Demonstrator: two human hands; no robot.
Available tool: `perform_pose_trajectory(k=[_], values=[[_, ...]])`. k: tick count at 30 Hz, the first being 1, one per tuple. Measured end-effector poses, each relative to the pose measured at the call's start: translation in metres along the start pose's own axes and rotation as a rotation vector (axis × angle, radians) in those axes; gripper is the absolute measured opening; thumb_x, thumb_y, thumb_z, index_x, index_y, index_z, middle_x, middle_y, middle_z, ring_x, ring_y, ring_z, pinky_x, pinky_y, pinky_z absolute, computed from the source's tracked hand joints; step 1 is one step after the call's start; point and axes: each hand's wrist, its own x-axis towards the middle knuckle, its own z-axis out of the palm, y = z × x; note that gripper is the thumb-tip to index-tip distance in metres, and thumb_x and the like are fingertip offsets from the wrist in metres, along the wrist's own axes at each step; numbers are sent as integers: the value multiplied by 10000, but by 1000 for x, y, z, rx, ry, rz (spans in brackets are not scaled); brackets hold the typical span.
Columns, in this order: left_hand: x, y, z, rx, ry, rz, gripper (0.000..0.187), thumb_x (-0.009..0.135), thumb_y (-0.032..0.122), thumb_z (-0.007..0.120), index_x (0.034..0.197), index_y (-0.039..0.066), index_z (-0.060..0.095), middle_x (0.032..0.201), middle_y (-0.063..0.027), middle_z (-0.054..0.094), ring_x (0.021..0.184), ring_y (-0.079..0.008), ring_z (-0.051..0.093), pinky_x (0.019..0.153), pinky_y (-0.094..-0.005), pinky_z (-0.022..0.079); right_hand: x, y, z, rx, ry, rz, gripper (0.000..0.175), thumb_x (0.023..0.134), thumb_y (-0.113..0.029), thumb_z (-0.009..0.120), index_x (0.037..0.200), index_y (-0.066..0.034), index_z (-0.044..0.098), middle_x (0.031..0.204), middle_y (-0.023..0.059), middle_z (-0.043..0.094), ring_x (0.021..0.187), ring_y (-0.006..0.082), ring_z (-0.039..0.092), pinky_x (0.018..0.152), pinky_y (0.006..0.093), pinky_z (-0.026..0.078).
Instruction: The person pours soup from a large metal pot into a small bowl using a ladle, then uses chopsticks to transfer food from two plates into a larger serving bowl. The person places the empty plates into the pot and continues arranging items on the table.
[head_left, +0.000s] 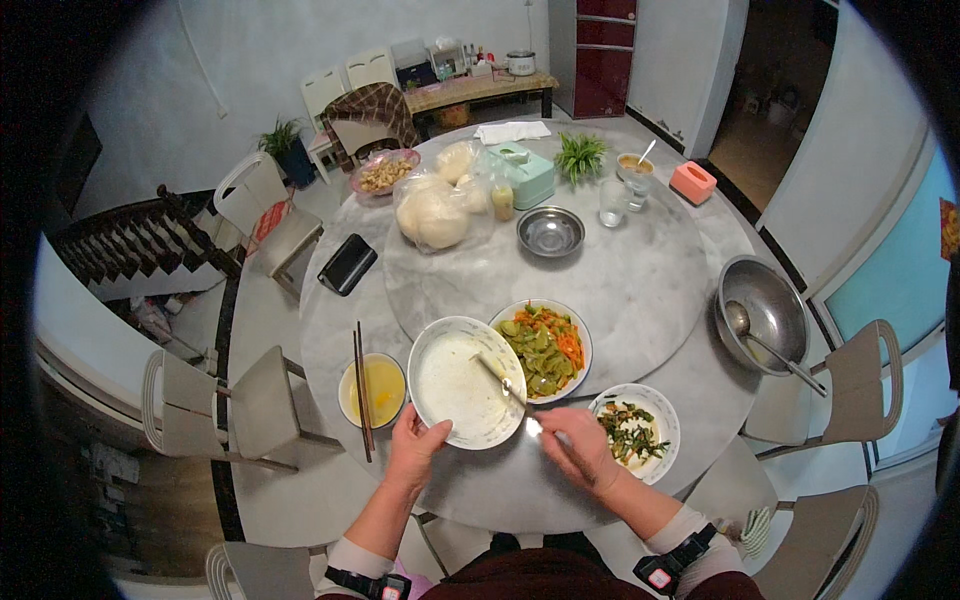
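My left hand (417, 444) grips the near left rim of a white patterned bowl (439, 337), thumb over the edge. The bowl is tilted, and a thin pale residue coats its inside. In my right hand (579, 450) is a metal utensil (501, 379), its far end inside the bowl; its exact kind is unclear. Behind the bowl's right side, partly covered, sits a dish of sliced green vegetable and carrot shreds (541, 349). Close by my right hand is a white bowl of chopped greens (634, 435). Chopsticks (362, 390) rest across a small bowl of beaten egg (384, 390) at left.
On the round marble-look table (480, 495) stand a steel bowl (550, 231), bagged dough-like pieces (433, 214), a green tissue box (529, 176), glasses (613, 202) and a phone (348, 264). A large steel basin (772, 300) with a ladle (780, 356) sits at the right edge. Chairs (259, 405) surround it.
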Motion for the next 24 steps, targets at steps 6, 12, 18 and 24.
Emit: perform_pose_trajectory(k=[6,12,18,24], values=[[0,-5,-11,69,52,32,486,755,57,628,1194,17,426,1110,-85,543,950,-164,573,765,-284,494,-1,2,-3,-1,93,-3,188,736,-10,641,906,-22,562,906,118,622,824,288,595,714,349,471],[9,2,-7,-72,21,-10,511,752,124,614,1217,54,411,1106,-95,551,939,-212,587,732,-352,516,-2,-10,-9,12,175,164,146,771,-37,627,899,-6,564,871,128,610,807,288,598,707,359,475],[10,10,11,-182,-117,-42,514,763,180,607,1214,41,403,1103,-98,551,936,-210,585,740,-354,511,-21,-32,-46,211,425,603,159,858,-153,591,951,-25,580,836,46,618,741,98,575,657,227,461],[1,4,69,-149,-300,-103,520,779,207,595,1219,18,392,1105,-126,560,942,-235,590,790,-415,502,-51,-30,-144,-133,517,371,229,921,-204,477,944,-4,585,886,83,607,804,153,568,739,278,453]])
